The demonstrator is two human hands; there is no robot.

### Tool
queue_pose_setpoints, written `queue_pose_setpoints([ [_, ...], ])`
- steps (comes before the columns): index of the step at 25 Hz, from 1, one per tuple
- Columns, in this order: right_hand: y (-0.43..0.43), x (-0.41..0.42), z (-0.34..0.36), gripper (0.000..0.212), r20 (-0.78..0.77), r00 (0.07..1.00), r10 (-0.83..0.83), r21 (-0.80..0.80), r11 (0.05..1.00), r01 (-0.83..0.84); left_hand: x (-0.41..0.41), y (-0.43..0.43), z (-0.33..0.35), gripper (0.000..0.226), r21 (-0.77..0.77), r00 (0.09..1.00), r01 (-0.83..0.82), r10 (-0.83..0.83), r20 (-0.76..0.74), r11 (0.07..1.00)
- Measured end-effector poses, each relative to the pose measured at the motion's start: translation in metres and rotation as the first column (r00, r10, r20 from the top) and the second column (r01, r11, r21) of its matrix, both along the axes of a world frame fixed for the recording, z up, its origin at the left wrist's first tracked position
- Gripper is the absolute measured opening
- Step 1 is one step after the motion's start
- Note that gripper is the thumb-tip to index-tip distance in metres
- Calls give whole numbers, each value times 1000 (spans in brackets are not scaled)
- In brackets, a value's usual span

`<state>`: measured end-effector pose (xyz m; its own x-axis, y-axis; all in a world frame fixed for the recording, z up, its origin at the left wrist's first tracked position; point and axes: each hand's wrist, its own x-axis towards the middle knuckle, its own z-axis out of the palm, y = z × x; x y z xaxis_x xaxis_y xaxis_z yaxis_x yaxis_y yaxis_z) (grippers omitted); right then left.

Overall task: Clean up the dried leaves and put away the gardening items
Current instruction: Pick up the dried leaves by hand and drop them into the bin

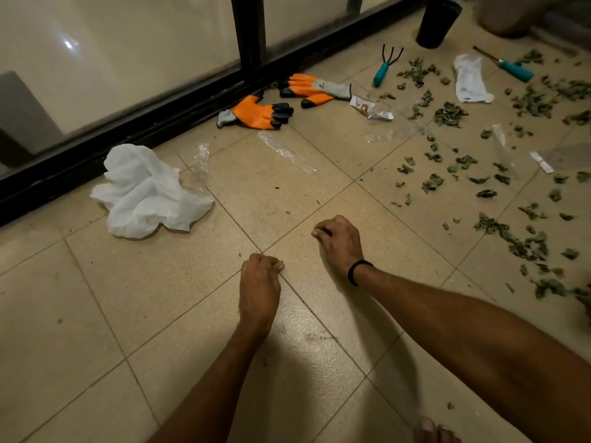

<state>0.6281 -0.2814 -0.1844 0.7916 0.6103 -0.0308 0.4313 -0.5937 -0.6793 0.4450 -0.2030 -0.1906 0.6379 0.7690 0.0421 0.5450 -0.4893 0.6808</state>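
Dried green leaves [451, 115] lie scattered over the tiled floor on the right side. Two orange gardening gloves with black fingertips lie near the black window frame: one [259, 115] at the left, the other [311, 88] beside it. A teal-handled hand rake [385, 67] and a second teal-handled tool [511, 69] lie further back. My left hand [259, 282] rests on the floor with its fingers curled in, holding nothing I can see. My right hand [337, 241], with a black band at the wrist, also rests curled on the floor. Both are well short of the leaves and gloves.
A crumpled white bag [144, 193] lies at the left by the window frame [160, 123]. Clear plastic wrappers [286, 151], a white packet [471, 79] and a torn paper label [367, 107] litter the floor. A black cylinder [435, 22] stands at the back. Toes [435, 431] show at the bottom.
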Motion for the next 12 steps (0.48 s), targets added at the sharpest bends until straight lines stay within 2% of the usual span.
queue_pose_setpoints([
  [3, 17, 8, -3, 13, 124, 989, 81, -119, 991, -66, 19, 10, 8, 14, -68, 996, -82, 85, 39, 994],
  [5, 31, 19, 0, 11, 91, 996, -25, -102, 994, 34, 32, 20, 12, 12, -115, 987, -125, 135, 81, 985],
  [8, 48, 43, 3, 11, 10, 985, -172, -45, 984, 173, 54, 34, 14, 8, -112, 988, -65, 80, 136, 992],
  [12, 51, 55, -6, 12, 47, 994, -96, -59, 993, 99, 89, 46, 10, 25, 15, 998, 21, -21, 53, 1000],
])
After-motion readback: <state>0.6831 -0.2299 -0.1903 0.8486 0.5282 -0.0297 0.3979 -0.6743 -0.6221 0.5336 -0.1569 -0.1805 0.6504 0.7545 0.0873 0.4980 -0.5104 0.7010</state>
